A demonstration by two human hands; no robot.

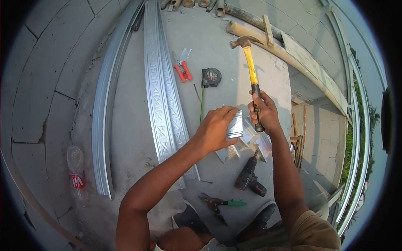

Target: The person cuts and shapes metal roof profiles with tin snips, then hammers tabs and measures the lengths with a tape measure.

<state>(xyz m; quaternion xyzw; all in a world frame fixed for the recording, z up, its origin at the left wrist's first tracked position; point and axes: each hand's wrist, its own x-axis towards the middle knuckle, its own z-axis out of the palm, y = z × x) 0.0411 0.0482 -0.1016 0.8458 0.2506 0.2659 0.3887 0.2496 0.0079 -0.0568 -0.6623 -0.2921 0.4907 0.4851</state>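
Observation:
My right hand [266,111] is wrapped round the black grip of a claw hammer [251,67], its yellow shaft upright and its rusty head at the top. To the left of it, my left hand [217,127] grips a short piece of silvery metal channel [235,125], fingers over the top and thumb below. Several cut metal pieces [263,146] lie on the floor just beyond and beneath my hands. A cordless drill [250,178] rests below them, and green-handled tin snips [222,203] lie open near my shoes.
Long embossed metal strips [157,92] and a long metal channel [102,125] run along the left. A tape measure [211,77] with its green blade out and red-handled snips [183,71] lie ahead. A plastic bottle [76,171] stands by the block wall; bamboo poles [268,39] lie at the back.

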